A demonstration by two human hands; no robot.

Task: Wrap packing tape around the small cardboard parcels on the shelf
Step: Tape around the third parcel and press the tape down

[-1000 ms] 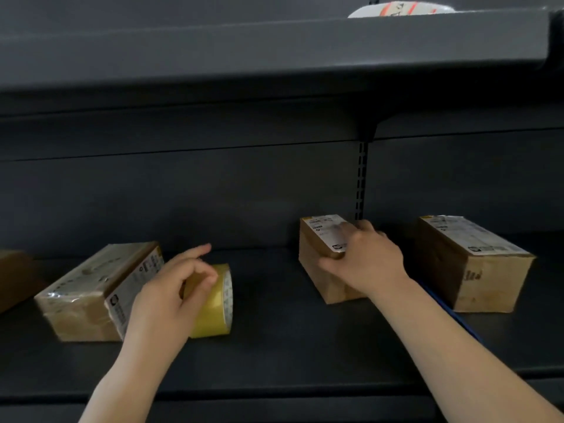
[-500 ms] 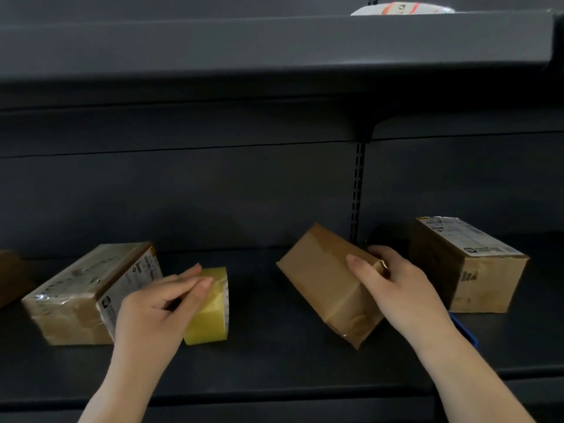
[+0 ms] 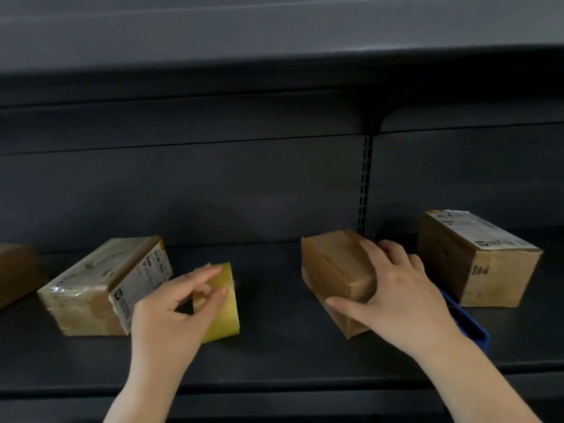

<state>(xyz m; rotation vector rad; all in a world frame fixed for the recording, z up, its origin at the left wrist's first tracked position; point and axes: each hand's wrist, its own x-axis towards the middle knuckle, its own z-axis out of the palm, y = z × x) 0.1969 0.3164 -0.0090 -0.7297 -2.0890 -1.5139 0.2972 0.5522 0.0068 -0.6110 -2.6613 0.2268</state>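
Observation:
A yellow roll of packing tape [image 3: 222, 303] stands on edge on the dark shelf [image 3: 274, 346], and my left hand [image 3: 177, 309] grips it with fingers across its rim. A small brown cardboard parcel [image 3: 332, 270] lies flat in the middle with its plain side up; my right hand [image 3: 393, 297] rests over its right end, holding it. Left of the tape lies a parcel [image 3: 100, 285] wrapped in shiny clear tape, its white label facing me. A third parcel [image 3: 476, 257] with a label on top stands at the right.
A blue object [image 3: 467, 322] lies on the shelf between my right forearm and the right parcel. Part of another brown box [image 3: 15, 270] shows at the far left edge. An upper shelf [image 3: 274, 41] overhangs the space, and a slotted upright [image 3: 364, 184] runs down the back panel.
My right hand turned the middle parcel over, label now hidden, and laid it flat again. My left hand closed further around the tape roll.

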